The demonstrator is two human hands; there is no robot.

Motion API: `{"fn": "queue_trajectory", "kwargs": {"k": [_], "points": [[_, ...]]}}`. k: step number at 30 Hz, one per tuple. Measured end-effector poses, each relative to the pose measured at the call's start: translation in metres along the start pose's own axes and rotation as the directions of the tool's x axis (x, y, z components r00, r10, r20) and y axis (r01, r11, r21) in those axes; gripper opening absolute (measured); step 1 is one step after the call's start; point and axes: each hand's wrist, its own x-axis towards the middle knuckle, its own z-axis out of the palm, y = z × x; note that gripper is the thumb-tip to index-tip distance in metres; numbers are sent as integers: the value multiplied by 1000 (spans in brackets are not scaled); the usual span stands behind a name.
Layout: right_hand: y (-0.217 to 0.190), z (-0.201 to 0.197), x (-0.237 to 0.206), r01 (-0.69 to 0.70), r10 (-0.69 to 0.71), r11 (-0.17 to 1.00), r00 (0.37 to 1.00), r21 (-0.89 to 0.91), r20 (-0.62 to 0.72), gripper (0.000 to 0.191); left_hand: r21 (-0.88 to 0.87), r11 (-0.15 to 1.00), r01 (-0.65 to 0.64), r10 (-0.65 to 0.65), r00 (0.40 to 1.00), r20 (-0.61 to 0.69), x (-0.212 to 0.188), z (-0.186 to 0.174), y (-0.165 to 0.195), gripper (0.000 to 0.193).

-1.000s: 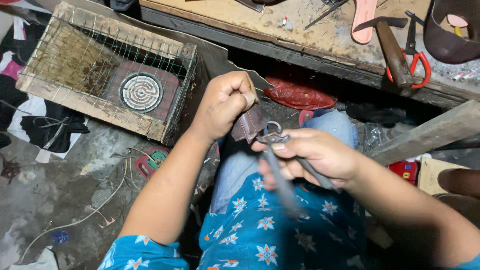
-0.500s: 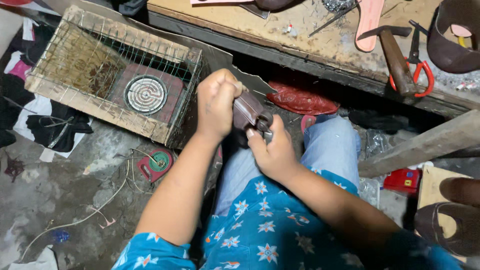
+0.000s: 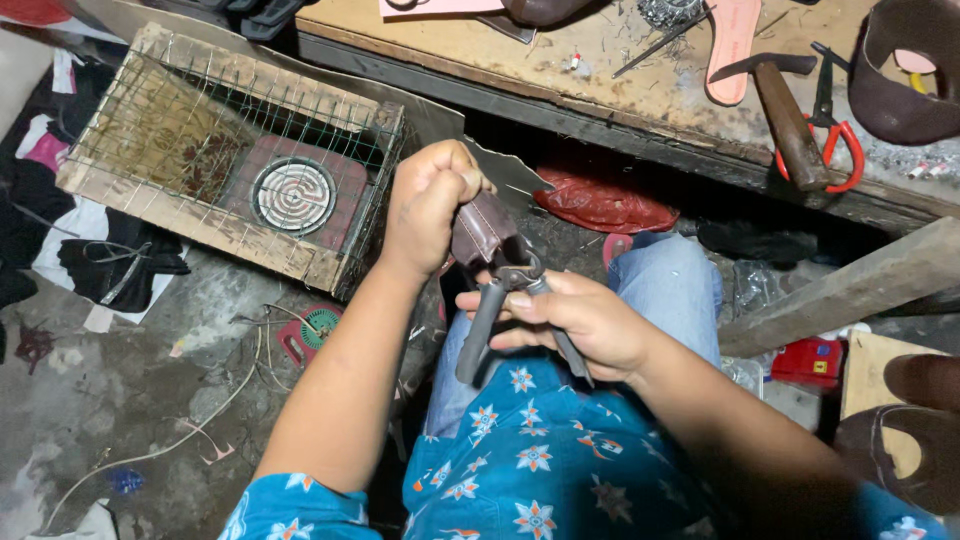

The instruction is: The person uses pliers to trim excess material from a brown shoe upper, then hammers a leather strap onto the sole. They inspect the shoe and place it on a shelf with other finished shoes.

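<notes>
My left hand [image 3: 428, 205] is closed around a small brown leather piece [image 3: 483, 237] with stitched edges, held above my lap. My right hand [image 3: 575, 322] grips a pair of grey metal pliers [image 3: 488, 312], whose jaws bite the lower edge of the leather piece. The plier handles point down toward my blue floral shirt. Both hands sit close together in the middle of the view, over my jeans-covered knee [image 3: 670, 285].
A wooden crate with wire mesh [image 3: 215, 150] holding a round coil heater stands at the left. On the workbench [image 3: 620, 80] lie a hammer [image 3: 785, 115], red-handled scissors [image 3: 835, 135], a pink sole and dark leather. A red bag [image 3: 600, 205] lies below. A wooden beam [image 3: 840, 290] crosses at right.
The pliers have shifted from lying across my right palm to clamping the leather piece. My hands moved slightly left and closer together; the camera view shifted a little.
</notes>
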Motion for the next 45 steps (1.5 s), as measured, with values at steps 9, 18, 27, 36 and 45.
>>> {"fn": "queue_trajectory", "kwargs": {"k": [9,18,27,36,45], "points": [[-3,1,-34,-34,-44,882,987,470,155,39,-17,1000,-16,19,976,218,-8,-1,17,12],[64,-10,39,379,-584,758,758,-531,-292,28,142,988,-63,77,992,-98,-9,21,7,18],[4,-29,13,131,-130,990,991,-52,28,41,12,1000,-12,13,992,-127,28,13,-13,21],[-31,-15,-10,44,-540,264,834,-963,-110,51,332,943,-23,122,952,-281,35,42,-11,26],[-77,13,-50,-248,-450,-162,880,-955,-152,42,629,774,-77,372,858,-353,19,87,1,25]]}}
